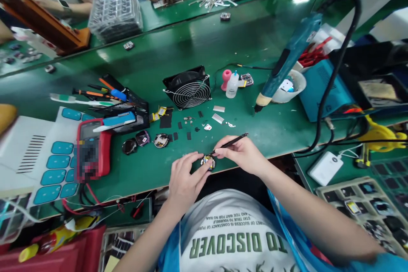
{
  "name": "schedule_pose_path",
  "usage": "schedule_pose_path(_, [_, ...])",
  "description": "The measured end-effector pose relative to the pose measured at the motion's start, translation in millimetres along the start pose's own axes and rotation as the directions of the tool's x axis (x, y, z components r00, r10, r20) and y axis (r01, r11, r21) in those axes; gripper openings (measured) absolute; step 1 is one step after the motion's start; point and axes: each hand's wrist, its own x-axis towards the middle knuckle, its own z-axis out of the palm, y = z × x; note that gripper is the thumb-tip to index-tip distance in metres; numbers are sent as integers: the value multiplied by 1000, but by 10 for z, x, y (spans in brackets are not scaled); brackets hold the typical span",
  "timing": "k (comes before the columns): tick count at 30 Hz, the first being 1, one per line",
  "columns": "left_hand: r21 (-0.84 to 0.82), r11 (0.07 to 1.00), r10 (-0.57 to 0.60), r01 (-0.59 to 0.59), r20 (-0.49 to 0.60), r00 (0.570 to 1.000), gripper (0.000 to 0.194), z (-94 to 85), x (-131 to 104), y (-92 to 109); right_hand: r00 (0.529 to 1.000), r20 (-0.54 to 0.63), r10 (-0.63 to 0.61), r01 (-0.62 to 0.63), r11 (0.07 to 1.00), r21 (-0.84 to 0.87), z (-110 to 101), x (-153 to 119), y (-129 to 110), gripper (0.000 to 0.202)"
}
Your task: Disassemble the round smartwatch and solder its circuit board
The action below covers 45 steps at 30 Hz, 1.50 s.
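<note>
Across the lower edge of the view, upside down on the person's white shirt (236,238), large green letters read "TO DISCOVER", and smaller lines above them include "STAY TRUE TO YOURSELF" and "NO MAN"; the rest is too small to read. No other writing on the bench can be made out, and the face of the red multimeter (92,148) is blurred.

At the near edge of the green bench (255,42), directly in front of the person, sits a small round watch module (208,162), its open face turned up and showing gold and coloured parts. The left hand (185,180) comes in from below, palm down, fingers curled, with thumb and forefinger closed narrowly on the module's left side, pinning it to the bench. The right hand (244,153) reaches in from the lower right, wrist raised, and pinches a thin black pick (230,143) between thumb and fingertips like a pen. The pick's long axis runs from upper right down to lower left, its far end pointing away to the right and its working tip touching the module's upper right rim.

Just beyond the hands lie small black pads and silver scraps, then a black fan (188,87). A blue hot-air handle (288,61) leans nozzle-down to the right.
</note>
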Motion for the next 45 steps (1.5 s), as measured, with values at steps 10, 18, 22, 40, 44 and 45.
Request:
schedule_pose_path(10, [-48,998,-26,27,39,999,28,-50,0,-8,1000,-18,12,-11,1000,10,-20,-12,-19,38])
schedule_pose_path(18, [-51,998,-42,42,12,999,21,-4,-31,5,999,-33,36,-36,999,-12,-9,-16,-38,38])
schedule_pose_path(22, [-33,999,-43,42,-8,999,21,21,-30,13,999,-46,26,-26,1000,-5,-10,-24,-35,37])
schedule_pose_path(40, [-10,999,-33,33,-8,999,21,24,-46,-1,995,-36,88,-88,996,2,-21,7,-83,39])
schedule_pose_path(44, [-15,999,-36,36,-7,999,21,23,-39,1,995,-34,97,-97,995,-3,-21,7,-81,38])
schedule_pose_path(45, [-16,999,-38,38,-8,999,21,23,-37,3,995,-34,99,-99,995,-6,-21,7,-80,38])
